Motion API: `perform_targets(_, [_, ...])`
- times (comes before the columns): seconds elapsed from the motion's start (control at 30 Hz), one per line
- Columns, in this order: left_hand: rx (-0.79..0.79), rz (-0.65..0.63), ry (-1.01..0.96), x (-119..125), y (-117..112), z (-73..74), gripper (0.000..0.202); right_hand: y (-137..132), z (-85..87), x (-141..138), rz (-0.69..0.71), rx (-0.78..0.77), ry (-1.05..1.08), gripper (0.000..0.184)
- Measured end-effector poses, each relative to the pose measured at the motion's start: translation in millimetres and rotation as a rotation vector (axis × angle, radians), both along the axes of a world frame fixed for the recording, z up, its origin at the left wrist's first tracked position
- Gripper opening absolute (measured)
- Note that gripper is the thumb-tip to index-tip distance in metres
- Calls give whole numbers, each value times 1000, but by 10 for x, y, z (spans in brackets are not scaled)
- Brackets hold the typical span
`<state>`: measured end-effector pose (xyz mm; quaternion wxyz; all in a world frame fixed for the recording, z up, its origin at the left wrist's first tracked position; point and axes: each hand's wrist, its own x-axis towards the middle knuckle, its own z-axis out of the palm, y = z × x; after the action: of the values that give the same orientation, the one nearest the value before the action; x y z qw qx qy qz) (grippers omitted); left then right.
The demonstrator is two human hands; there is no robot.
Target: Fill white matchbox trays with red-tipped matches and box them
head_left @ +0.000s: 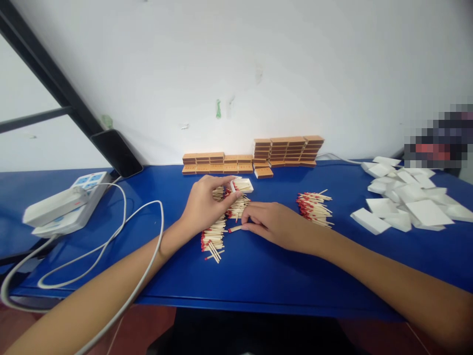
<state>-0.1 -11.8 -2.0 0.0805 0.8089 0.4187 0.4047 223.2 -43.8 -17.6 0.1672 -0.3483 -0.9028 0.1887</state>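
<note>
The left hand (209,202) grips a matchbox tray (251,187); the right hand (269,224) pinches red-tipped matchsticks (235,228). Matchboxes (205,168) carry print too small to read.

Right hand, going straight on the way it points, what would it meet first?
Probably the heap of loose matches by the left hand, though depth is hard to judge.

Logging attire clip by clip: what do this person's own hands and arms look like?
The left grip and right grip are bare hands, with no gloves visible. The left forearm and right forearm are uncovered, no sleeves in view. A white cable appears across the left forearm.
</note>
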Motion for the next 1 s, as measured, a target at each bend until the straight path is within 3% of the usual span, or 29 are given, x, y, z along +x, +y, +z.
perform_targets(0.43, [11,21,25,-14,8,2,32,44,132,92,-43,11,11,11])
perform_targets(0.57, [13,11,21,-12,4,1,32,10,125,79,-5,-43,-17,18])
perform_targets(1.0, [15,-4,11,-1,-4,-2,30,20,60,24,14,47,18,12])
